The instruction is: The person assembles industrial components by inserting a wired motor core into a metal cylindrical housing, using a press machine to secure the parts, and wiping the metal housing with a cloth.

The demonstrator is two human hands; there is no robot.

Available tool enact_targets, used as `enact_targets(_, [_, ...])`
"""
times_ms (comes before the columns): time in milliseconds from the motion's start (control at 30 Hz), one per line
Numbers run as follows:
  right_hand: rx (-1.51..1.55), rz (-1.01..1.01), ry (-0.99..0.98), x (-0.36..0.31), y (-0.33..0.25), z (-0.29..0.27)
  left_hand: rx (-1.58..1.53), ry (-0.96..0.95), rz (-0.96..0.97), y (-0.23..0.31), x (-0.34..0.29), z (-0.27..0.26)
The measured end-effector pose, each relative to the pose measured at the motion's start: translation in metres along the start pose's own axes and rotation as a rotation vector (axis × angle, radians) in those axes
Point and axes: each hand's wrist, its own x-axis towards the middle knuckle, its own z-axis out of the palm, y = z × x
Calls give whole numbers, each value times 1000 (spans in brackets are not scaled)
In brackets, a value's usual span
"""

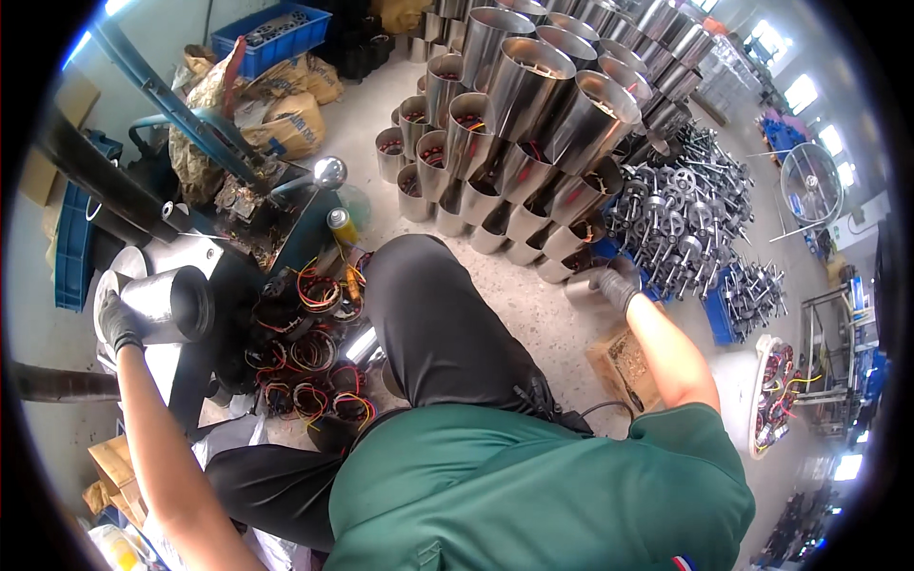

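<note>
At the far left, my gloved left hand grips the end of a shiny metal cylinder lying on its side on a machine's metal plate. My right arm stretches out to the right. There my gloved right hand is closed on the rim of another metal cylinder, low beside the stack of cylinders; its fingertips are partly hidden. Wire-wound motor stators with red and yellow leads lie in a pile between the machine and my legs.
Rotors on shafts are heaped at the right, near a cardboard box. A spray can stands beyond the stators. The machine's blue lever arm has a ball end. A white drum with stators stands to my right.
</note>
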Motion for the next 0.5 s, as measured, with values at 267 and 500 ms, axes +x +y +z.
enact_targets(267, [-374,78,-359,132,54,-22,-2,-37,193,25,-11,32])
enact_targets(500, [-556,-90,-461,128,35,-7,-117,-35,7,4,0,24])
